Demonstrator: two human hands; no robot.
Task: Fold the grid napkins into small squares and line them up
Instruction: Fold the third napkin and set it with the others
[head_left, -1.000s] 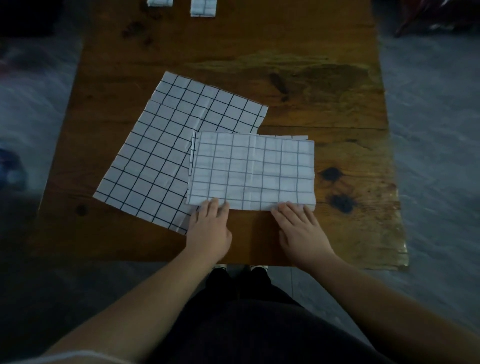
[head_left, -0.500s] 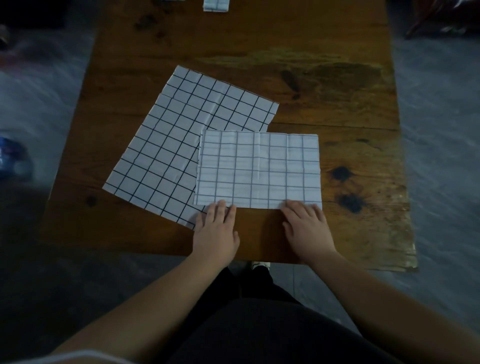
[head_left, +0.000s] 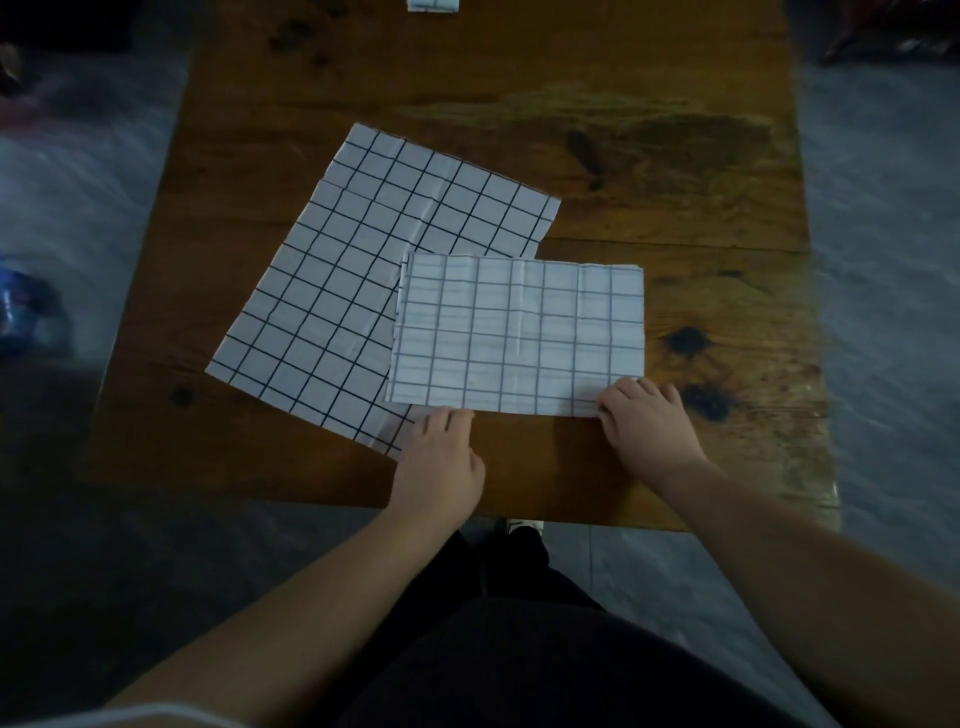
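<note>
Left hand (head_left: 440, 462) flat, fingertips touching folded napkin (head_left: 519, 332) near edge; right hand (head_left: 647, 423) pinches its corner. Open napkin (head_left: 363, 270) beyond left hand.

L hand (head_left: 441, 467) & R hand (head_left: 649, 431): bare. Forearms (head_left: 322, 597) uncovered as far as frame shows. White sleeve hem (head_left: 156, 714) at 7 o'clock, L arm only, a thin pale band. Dark garment (head_left: 519, 649) at 6 o'clock: black or near it, plain, covers lap; prob. trousers. White shoe toe (head_left: 524, 526) at garment's 12 o'clock. Light dim, fabric type n/k.
</note>
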